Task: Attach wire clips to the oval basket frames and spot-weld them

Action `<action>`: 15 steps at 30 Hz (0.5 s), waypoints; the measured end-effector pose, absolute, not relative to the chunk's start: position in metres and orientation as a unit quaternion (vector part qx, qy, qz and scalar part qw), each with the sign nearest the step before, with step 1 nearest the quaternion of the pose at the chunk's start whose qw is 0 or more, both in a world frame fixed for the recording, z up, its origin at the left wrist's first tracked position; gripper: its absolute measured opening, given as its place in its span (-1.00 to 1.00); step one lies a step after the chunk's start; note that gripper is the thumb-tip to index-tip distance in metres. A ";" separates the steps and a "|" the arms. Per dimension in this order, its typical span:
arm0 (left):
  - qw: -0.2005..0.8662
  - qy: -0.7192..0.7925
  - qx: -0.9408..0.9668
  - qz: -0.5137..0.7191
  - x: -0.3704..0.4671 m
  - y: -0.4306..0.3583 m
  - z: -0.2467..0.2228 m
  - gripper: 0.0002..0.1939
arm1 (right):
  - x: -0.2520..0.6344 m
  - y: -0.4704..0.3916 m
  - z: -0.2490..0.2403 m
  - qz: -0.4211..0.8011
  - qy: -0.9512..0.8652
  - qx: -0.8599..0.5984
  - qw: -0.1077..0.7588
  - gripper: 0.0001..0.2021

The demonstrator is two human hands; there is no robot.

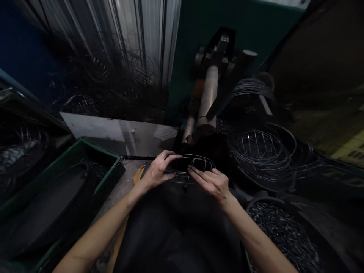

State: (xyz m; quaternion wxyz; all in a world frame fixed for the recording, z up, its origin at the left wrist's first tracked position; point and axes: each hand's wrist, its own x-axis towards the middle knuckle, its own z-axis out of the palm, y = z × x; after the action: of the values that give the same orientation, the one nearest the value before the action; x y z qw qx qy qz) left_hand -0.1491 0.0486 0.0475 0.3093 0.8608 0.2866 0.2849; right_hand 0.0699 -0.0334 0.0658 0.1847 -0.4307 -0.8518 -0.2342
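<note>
A round wire rack [205,159] of thin bright metal is held just above my lap, in front of a dark machine. My left hand [158,169] grips its left side, thumb below and fingers over the upper rim. On the near right side, my right hand [212,183] has its fingers closed on the rack, the fingertips reaching towards the middle. Part of the rack is hidden behind both hands, and its lower wires fade into the dark. Close beyond it are the blunt ends of the machine's metal arms [209,94].
To the right lie stacked round wire racks [258,148], a wire coil [251,88] and a tub [250,206] of small metal pieces. At left, a green crate [115,167] holds a dark oval lid [57,201]. A pale panel [96,127] and tangled wire [119,76] stand behind.
</note>
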 end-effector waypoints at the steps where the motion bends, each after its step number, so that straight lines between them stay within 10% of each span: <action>1: 0.309 0.284 0.860 0.290 -0.149 0.049 0.047 -0.41 | 0.072 -0.032 0.064 -0.238 -0.853 -0.429 0.178 -0.63; 15: 0.323 0.276 0.848 0.317 -0.151 0.059 0.036 -0.40 | 0.067 -0.024 0.069 -0.237 -0.858 -0.408 0.204 -0.70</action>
State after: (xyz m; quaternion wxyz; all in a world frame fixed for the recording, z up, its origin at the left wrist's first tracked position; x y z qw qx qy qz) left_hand -0.1510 0.0586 0.0364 0.3232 0.8479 0.2760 0.3169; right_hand 0.0668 -0.0244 0.0688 0.2037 -0.4084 -0.8575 -0.2374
